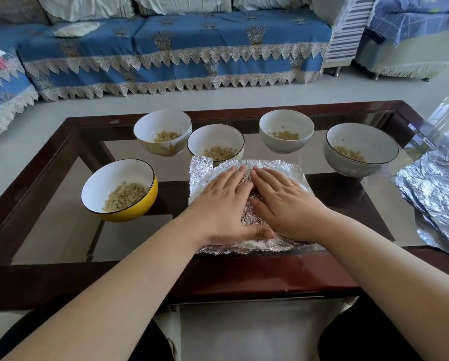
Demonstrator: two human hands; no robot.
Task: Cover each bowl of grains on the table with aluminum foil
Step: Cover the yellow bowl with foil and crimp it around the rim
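From the head view, both forearms reach forward over the near edge of the glass-topped table, converging on a crinkled foil sheet spread in the middle. The left hand lies palm down with fingers straight and together, thumb stretched along the foil's near edge. The right hand lies flat beside it — fingers extended, the two hands' fingertips nearly touching at the far side. Neither hand grips anything; both press the foil downward. Whatever sits beneath the sheet is hidden.

Five uncovered bowls of grains stand around it: a yellow bowl to the left and four pale ones behind —. A stack of foil sheets lies at the table's right edge.
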